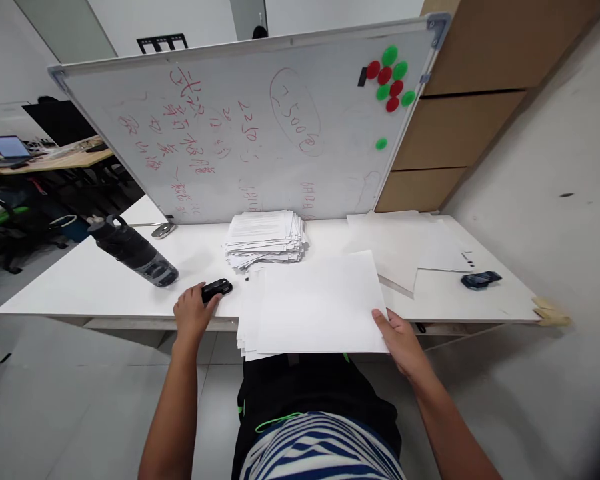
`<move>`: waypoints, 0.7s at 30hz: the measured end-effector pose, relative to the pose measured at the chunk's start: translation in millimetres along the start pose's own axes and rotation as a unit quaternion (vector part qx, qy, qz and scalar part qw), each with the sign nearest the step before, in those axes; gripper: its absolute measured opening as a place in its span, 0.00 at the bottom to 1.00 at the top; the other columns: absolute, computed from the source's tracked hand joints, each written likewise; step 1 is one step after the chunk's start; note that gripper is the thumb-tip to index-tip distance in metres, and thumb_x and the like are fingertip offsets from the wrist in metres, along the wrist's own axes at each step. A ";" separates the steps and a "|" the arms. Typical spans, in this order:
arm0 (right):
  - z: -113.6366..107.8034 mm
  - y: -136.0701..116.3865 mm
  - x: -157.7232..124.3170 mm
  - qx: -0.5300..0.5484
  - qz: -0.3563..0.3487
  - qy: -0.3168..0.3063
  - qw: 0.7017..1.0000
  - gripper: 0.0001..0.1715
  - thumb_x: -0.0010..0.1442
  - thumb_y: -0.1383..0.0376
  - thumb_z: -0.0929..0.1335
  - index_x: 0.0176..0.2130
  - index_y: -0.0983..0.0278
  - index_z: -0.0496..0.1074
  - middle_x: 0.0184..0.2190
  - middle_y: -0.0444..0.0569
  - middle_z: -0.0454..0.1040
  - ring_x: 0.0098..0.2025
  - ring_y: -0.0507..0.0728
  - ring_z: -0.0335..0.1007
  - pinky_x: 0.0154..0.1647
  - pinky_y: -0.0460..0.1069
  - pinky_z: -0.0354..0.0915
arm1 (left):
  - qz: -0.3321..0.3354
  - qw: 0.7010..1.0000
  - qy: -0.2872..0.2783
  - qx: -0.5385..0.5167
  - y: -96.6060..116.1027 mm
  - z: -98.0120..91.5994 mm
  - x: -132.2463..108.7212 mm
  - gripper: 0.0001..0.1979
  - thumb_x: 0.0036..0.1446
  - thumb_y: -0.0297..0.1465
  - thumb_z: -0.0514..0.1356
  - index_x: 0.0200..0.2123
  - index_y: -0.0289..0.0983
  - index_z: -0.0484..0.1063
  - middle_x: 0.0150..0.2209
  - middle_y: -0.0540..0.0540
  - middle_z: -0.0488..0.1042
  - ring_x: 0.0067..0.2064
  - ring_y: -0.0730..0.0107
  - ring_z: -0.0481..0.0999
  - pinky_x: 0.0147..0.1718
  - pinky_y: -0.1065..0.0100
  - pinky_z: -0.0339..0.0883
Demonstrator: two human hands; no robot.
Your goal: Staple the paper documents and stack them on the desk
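Observation:
My left hand (192, 312) is closed on the near end of a small black stapler (217, 289), which lies on the white table left of the papers. With its thumb on top, my right hand (401, 339) grips the right edge of the white paper sheets (320, 303). Their top sheet looks blank. The sheets overlap a lower, uneven batch at the left and jut out past the table's front edge. Just behind them stands a thick stack of printed papers (265, 237).
A whiteboard (220, 133) with red writing and round magnets leans behind the table (120, 293). A dark bottle (135, 253) stands at the left. Loose sheets (390, 247) and a dark crumpled-looking item (481, 280) lie at the right. Cardboard boxes (470, 130) are stacked behind.

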State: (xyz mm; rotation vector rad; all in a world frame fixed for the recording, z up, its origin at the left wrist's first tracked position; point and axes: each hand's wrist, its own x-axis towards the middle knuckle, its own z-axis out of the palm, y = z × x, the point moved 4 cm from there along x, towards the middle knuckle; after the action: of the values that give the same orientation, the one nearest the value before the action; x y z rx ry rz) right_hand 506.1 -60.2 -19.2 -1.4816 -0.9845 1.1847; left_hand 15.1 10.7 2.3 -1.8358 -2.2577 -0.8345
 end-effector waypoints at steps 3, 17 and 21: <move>4.3 -1.4 -1.6 0.003 0.008 -0.002 1.000 0.35 0.57 0.42 0.69 0.52 0.63 0.77 0.32 0.52 0.83 0.36 0.67 0.79 0.36 0.58 0.73 | 0.004 0.999 -0.011 -0.045 -17.8 12.1 4.5 0.25 0.57 0.46 0.60 0.52 0.36 0.73 0.47 0.34 0.74 0.50 0.45 0.72 0.50 0.51 0.64; 68.3 -7.9 -0.8 0.021 0.036 -0.082 0.996 0.35 0.59 0.43 0.68 0.54 0.65 0.74 0.31 0.50 0.82 0.23 0.58 0.72 0.20 0.49 0.63 | -0.017 0.991 0.022 -0.134 -27.2 15.3 -7.9 0.21 0.58 0.44 0.60 0.51 0.41 0.71 0.49 0.38 0.73 0.52 0.51 0.73 0.49 0.55 0.66; 79.6 -4.8 -0.5 0.013 0.049 -0.096 0.994 0.36 0.59 0.42 0.67 0.56 0.63 0.73 0.26 0.47 0.80 0.19 0.56 0.67 0.15 0.48 0.58 | -0.017 0.988 0.031 -0.147 -27.8 16.2 -8.5 0.19 0.58 0.42 0.61 0.50 0.41 0.72 0.48 0.38 0.74 0.52 0.51 0.73 0.50 0.54 0.66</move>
State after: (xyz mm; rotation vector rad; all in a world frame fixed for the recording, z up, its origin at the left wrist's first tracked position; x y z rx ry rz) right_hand 428.0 -44.4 -19.6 -1.4294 -1.0293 1.4270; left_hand -4.6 7.9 -24.4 -1.8582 -2.2311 -1.2726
